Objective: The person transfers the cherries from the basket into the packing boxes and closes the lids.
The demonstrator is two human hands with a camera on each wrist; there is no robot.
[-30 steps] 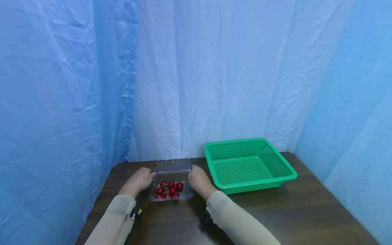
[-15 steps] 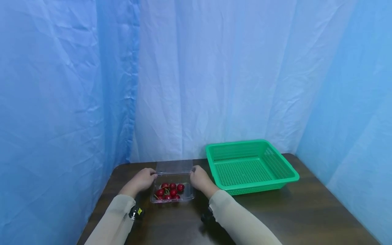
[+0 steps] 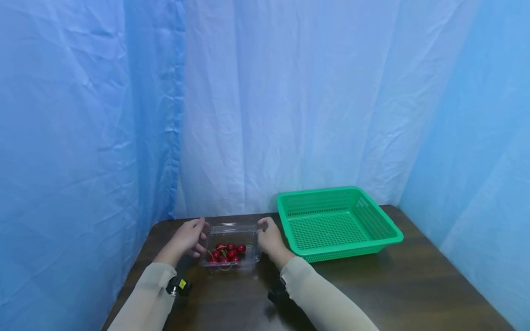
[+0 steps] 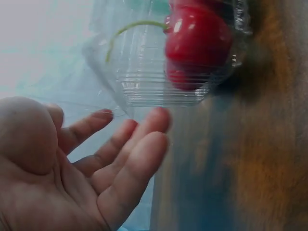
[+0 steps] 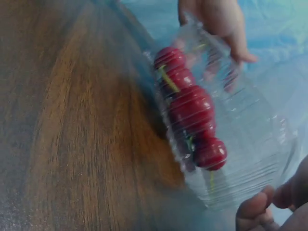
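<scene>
A clear plastic clamshell box (image 3: 250, 259) stands on the table with several red cherries (image 3: 231, 253) in it, some with green stems. To its left, my left hand (image 3: 188, 236) is spread with loose, slightly bent fingers. In the left wrist view those fingertips (image 4: 159, 118) lie close to the box wall, holding nothing; whether they touch it is unclear. On the opposite side, my right hand (image 3: 271, 239) pinches the far right edge of the box between thumb and forefinger. Behind the cherries, the clear lid (image 3: 233, 227) shows as only a narrow strip.
A green perforated basket (image 3: 310, 255) stands right of the box, close to my right forearm. The dark wooden table (image 3: 397, 285) extends to the front and right. Blue curtains (image 3: 290, 105) hang behind the table and at both sides.
My left hand has let go of the box's rim and spread its fingers out to the left. The right hand stays at the rim. The lid area looks narrower than before.
</scene>
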